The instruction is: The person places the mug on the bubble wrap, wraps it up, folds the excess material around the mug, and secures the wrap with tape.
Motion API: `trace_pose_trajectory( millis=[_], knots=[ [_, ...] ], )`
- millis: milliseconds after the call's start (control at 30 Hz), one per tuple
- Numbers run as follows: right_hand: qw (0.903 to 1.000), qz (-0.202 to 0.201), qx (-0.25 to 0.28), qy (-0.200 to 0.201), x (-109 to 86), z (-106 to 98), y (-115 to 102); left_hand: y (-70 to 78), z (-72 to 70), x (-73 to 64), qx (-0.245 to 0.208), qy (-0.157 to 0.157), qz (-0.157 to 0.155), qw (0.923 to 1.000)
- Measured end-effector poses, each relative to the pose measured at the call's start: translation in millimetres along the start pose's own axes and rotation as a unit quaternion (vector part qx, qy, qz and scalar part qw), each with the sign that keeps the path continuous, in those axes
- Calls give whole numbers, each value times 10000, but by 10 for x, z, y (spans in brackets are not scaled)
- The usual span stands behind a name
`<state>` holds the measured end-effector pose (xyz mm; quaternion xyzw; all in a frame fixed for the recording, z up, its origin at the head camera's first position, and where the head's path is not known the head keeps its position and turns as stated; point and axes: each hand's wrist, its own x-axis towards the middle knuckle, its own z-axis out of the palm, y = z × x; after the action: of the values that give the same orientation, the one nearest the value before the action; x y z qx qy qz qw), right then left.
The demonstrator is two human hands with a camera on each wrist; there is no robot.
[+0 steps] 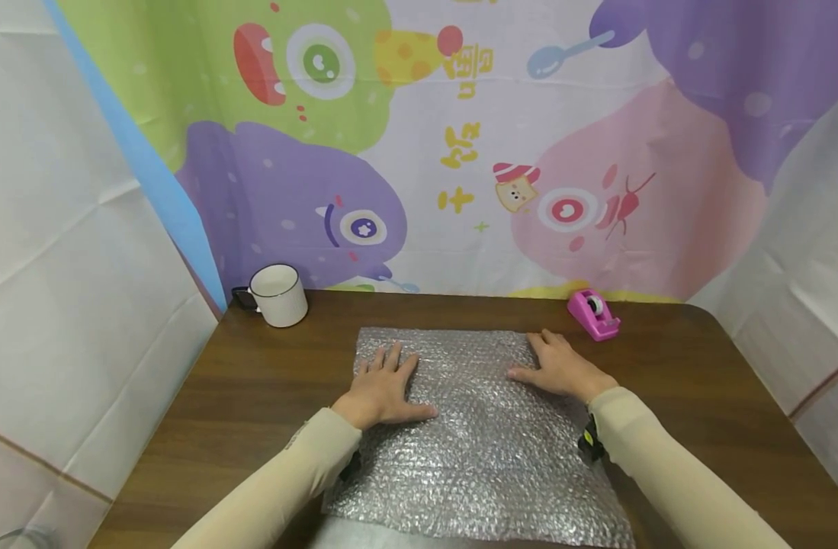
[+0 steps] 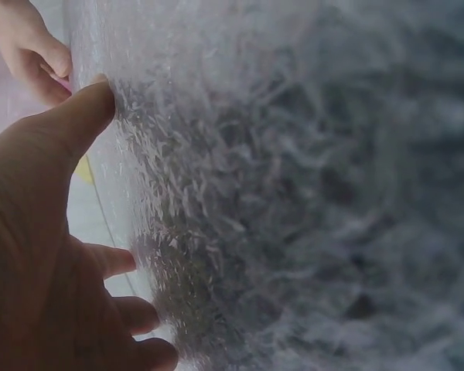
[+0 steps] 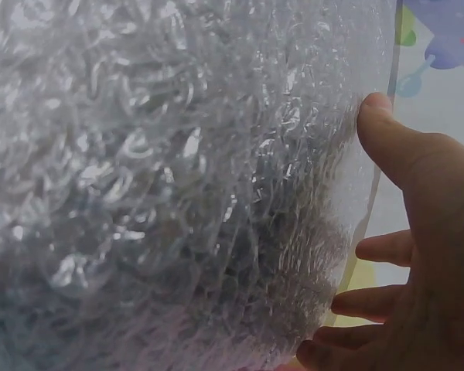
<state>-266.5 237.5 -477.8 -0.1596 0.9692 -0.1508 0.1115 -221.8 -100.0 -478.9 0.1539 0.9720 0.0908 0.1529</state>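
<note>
A sheet of clear bubble wrap (image 1: 473,450) lies spread over the middle of the table, its near edge reaching the table's front. My left hand (image 1: 384,393) rests on its left side with the fingers spread and the thumb pointing inward. On the upper right edge of the sheet lies my right hand (image 1: 563,366), fingers extended and thumb on the plastic. In the left wrist view the thumb (image 2: 93,108) touches the bubbly surface. The right wrist view shows the right thumb (image 3: 379,116) and straight fingertips along the bubble wrap.
At the back left of the brown wooden table (image 1: 254,412) stands a white mug (image 1: 281,301) with a dark rim and handle. A pink tape dispenser (image 1: 593,314) sits at the back right. A printed cartoon curtain (image 1: 460,252) hangs behind the table.
</note>
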Motion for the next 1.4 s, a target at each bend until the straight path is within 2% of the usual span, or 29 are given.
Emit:
trace_pose_trajectory(
  millis=[467, 667, 933, 1400],
  knots=[
    [9995, 181, -173, -174, -14, -3, 16, 20, 17, 5, -145, 55, 53, 9999],
    [9996, 149, -195, -118, 8, -11, 23, 7, 37, 31, 10, 24, -16, 10000],
    [9996, 113, -252, -73, 33, 27, 19, -4, 28, 25, 417, 177, -12, 9990],
    [9993, 94, -347, -115, 65, 11, -26, -77, -31, -27, 556, 540, 158, 9969]
  ],
)
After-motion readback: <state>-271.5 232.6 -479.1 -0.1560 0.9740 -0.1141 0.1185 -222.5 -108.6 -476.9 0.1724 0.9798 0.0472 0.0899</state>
